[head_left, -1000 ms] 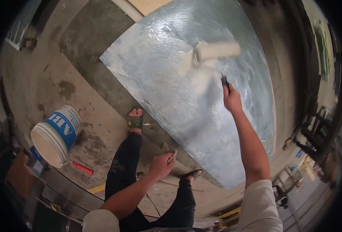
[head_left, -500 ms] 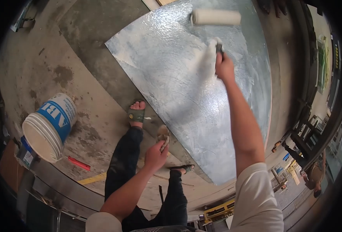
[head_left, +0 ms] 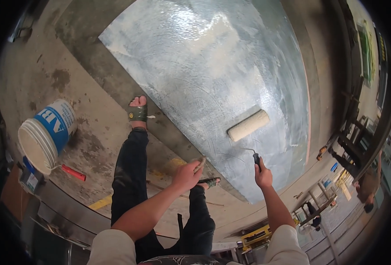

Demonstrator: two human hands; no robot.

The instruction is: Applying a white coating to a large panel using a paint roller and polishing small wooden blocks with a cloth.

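Note:
My right hand (head_left: 263,173) grips the dark handle of a paint roller (head_left: 248,125), whose cream sleeve rests on a large grey metal sheet (head_left: 213,79) lying on the concrete floor. The sheet looks wet and shiny with pale streaks. My left hand (head_left: 187,174) is closed around a small pale object that I cannot make out, held above my right foot. My left foot (head_left: 138,112), in a green sandal, stands at the sheet's near-left edge.
A white and blue bucket (head_left: 45,134) lies tilted at the left, with a red-handled tool (head_left: 74,172) beside it. A metal ledge runs along the lower left. Racks, frames and yellow equipment crowd the right and lower right.
My right hand has pulled the roller back from the sheet's far part to its near-right part. My left hand stays near my knee, and the view has shifted.

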